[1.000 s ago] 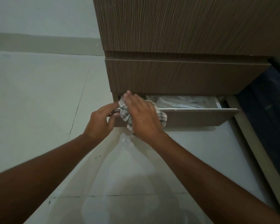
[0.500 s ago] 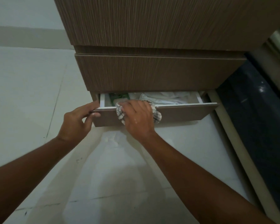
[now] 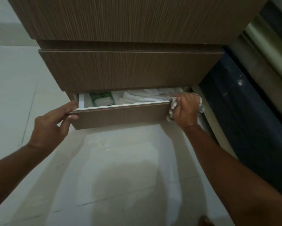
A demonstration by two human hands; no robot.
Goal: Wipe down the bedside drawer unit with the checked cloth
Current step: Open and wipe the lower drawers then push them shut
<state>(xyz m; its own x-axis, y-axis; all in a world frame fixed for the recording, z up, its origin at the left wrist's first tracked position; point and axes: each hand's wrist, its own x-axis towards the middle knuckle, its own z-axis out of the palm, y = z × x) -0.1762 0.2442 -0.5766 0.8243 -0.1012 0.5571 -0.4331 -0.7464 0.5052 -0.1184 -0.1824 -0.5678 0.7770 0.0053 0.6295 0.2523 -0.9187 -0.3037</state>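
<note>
The brown wood-grain bedside drawer unit (image 3: 130,69) fills the upper view. Its bottom drawer (image 3: 120,115) is pulled partly out. My left hand (image 3: 53,123) holds the drawer front's left end, thumb on the top edge and fingers curled under it. My right hand (image 3: 186,110) grips the bunched checked cloth (image 3: 172,110) and holds it against the right end of the drawer's top edge. Most of the cloth is hidden under my fingers.
Inside the drawer lie a green packet (image 3: 102,99) and white fabric (image 3: 143,96). A pale tiled floor (image 3: 117,168) spreads below. A dark blue bed side (image 3: 244,115) with a pale frame stands close at the right.
My right hand has slid the cloth along the drawer's top edge from near the left end to the right end. The left hand has stayed on the left corner. The view has shifted.
</note>
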